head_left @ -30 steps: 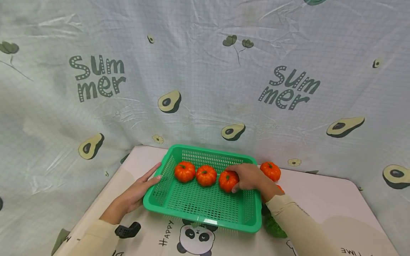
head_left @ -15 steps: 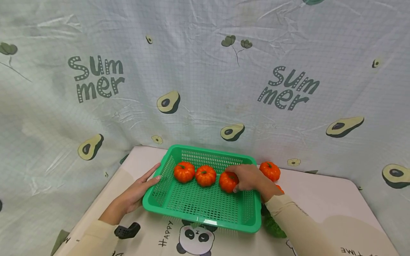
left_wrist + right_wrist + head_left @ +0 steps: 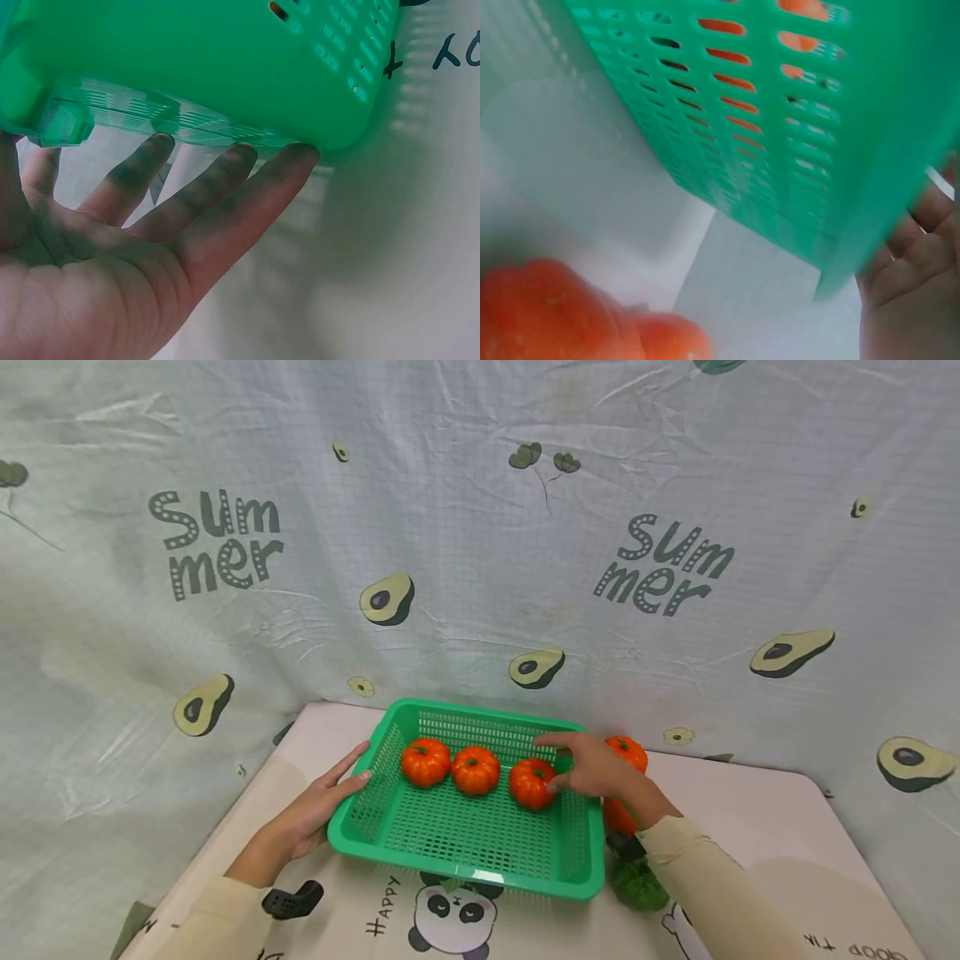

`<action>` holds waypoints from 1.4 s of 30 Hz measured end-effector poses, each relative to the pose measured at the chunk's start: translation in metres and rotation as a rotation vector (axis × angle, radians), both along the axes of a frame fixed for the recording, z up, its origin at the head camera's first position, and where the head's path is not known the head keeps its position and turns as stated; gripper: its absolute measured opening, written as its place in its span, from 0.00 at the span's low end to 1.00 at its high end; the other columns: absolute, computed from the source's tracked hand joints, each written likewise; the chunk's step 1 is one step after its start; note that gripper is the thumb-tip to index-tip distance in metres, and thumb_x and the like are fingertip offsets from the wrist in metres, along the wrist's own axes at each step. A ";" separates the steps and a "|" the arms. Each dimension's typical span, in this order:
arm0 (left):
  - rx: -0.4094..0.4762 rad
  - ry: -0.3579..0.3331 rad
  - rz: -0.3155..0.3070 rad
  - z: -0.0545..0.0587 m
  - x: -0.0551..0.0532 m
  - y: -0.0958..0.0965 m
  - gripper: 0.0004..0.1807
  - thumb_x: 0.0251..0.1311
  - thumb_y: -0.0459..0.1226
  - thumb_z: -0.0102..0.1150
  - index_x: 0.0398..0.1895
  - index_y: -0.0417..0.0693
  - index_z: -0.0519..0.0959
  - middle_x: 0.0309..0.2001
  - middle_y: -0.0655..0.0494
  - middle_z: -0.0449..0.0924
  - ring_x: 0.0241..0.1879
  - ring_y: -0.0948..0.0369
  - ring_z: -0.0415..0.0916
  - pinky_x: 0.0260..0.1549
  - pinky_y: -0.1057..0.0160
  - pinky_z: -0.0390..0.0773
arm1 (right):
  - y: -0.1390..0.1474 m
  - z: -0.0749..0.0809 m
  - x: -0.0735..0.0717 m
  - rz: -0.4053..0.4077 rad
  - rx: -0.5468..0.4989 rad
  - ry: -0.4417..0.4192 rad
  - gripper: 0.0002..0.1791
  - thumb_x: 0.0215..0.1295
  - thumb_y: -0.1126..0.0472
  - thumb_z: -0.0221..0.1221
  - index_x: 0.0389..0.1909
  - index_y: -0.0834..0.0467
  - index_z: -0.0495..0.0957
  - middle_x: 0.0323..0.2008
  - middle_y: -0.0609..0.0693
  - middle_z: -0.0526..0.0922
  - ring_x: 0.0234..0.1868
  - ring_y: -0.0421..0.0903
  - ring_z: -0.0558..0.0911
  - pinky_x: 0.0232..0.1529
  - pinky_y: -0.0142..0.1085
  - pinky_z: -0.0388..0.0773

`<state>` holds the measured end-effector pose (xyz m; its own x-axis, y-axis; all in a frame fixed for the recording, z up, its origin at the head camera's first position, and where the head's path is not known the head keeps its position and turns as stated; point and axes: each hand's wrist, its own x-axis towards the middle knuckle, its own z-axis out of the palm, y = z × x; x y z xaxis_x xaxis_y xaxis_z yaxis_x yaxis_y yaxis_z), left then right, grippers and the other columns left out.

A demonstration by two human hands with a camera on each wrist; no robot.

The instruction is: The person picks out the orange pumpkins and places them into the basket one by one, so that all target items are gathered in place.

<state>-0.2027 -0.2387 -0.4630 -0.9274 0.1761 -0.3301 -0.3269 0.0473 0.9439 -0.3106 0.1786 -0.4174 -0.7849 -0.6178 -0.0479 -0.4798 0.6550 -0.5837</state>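
Observation:
A green plastic basket (image 3: 480,883) with slotted walls sits on the table, holding three small orange pumpkins in a row: a left one (image 3: 425,763), a middle one (image 3: 476,771) and a right one (image 3: 530,785). My left hand (image 3: 311,810) rests against the basket's left side; in the left wrist view its fingers (image 3: 225,202) are straight, with their tips at the lower edge of the wall. Over the basket's right rim reaches my right hand (image 3: 603,768), its thumb and fingers spread apart beside the right pumpkin. In the right wrist view, the basket wall hides most of that hand.
Outside the basket on the right are two more pumpkins, a far one (image 3: 628,752) and a nearer one (image 3: 618,817) partly behind my forearm. A dark green bumpy vegetable (image 3: 637,885) lies closer. A printed curtain (image 3: 465,527) hangs behind the table (image 3: 750,810).
My right hand's fingers have come off the right pumpkin and spread, and the hand has drawn back a little to the right. The pumpkin stays in the basket. My left hand keeps its place.

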 end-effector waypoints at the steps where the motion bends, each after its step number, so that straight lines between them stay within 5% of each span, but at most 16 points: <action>1: 0.000 0.001 -0.001 0.000 0.000 0.000 0.41 0.79 0.54 0.50 0.85 0.77 0.40 0.83 0.39 0.49 0.64 0.54 0.74 0.55 0.58 0.81 | 0.003 0.002 0.001 -0.004 -0.034 -0.012 0.36 0.60 0.65 0.73 0.71 0.60 0.75 0.70 0.60 0.77 0.66 0.67 0.79 0.63 0.58 0.79; 8: -0.011 -0.005 -0.012 0.001 0.000 0.000 0.41 0.79 0.54 0.50 0.85 0.77 0.38 0.84 0.40 0.46 0.65 0.53 0.72 0.56 0.58 0.81 | 0.027 0.010 0.008 0.002 -0.192 0.006 0.35 0.60 0.68 0.73 0.69 0.65 0.75 0.67 0.68 0.78 0.64 0.70 0.80 0.63 0.57 0.79; 17: -0.027 -0.001 -0.018 0.000 -0.001 0.000 0.41 0.79 0.54 0.49 0.85 0.78 0.37 0.84 0.40 0.46 0.64 0.54 0.73 0.55 0.58 0.81 | 0.062 0.008 0.014 -0.075 -0.230 0.012 0.33 0.62 0.66 0.72 0.68 0.67 0.75 0.67 0.67 0.77 0.65 0.69 0.79 0.64 0.61 0.77; 30: -0.012 -0.006 -0.011 0.000 0.000 0.000 0.41 0.79 0.54 0.50 0.85 0.79 0.38 0.83 0.39 0.50 0.63 0.54 0.74 0.56 0.56 0.82 | 0.120 -0.020 0.023 -0.155 -0.197 0.064 0.32 0.59 0.66 0.74 0.64 0.70 0.77 0.63 0.68 0.81 0.62 0.68 0.82 0.61 0.58 0.79; 42: -0.027 -0.007 0.003 0.000 0.000 0.001 0.42 0.78 0.55 0.51 0.85 0.77 0.39 0.83 0.40 0.50 0.65 0.54 0.73 0.56 0.57 0.81 | 0.143 -0.057 0.030 -0.231 -0.135 -0.085 0.40 0.55 0.64 0.75 0.69 0.69 0.73 0.68 0.70 0.76 0.68 0.71 0.76 0.64 0.59 0.77</action>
<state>-0.2026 -0.2380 -0.4630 -0.9255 0.1639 -0.3414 -0.3340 0.0717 0.9398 -0.2805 0.3214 -0.4742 -0.9021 -0.4286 -0.0492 -0.2727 0.6548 -0.7049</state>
